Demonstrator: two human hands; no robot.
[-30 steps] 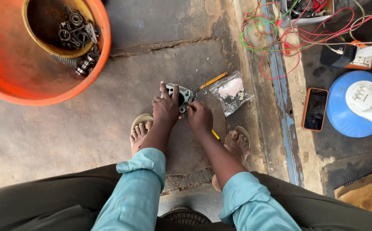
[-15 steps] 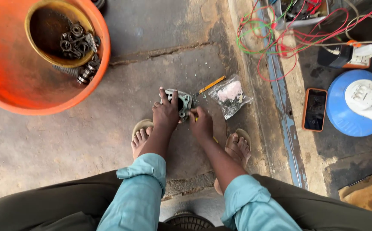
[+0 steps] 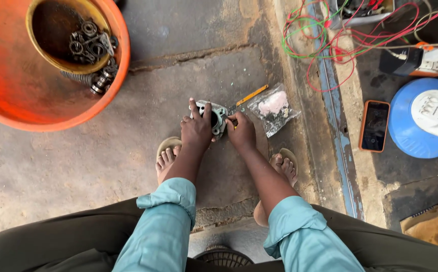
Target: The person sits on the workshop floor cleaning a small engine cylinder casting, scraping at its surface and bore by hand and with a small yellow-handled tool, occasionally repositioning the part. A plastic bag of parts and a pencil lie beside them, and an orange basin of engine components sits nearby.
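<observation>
Head view: floor work
Left hand (image 3: 197,132): fingers clamped on grey metal housing (image 3: 218,117)
Right hand (image 3: 241,132): fingers closed around yellow-handled screwdriver (image 3: 249,96)

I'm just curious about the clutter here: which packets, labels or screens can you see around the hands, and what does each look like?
Clear plastic bag: on the concrete just right of the right hand, crinkled, something pale pink inside.
Phone: flat on the floor further right, beside the blue round thing, orange-edged rectangle, screen dark.
No labels or signs that I can make out.
</observation>
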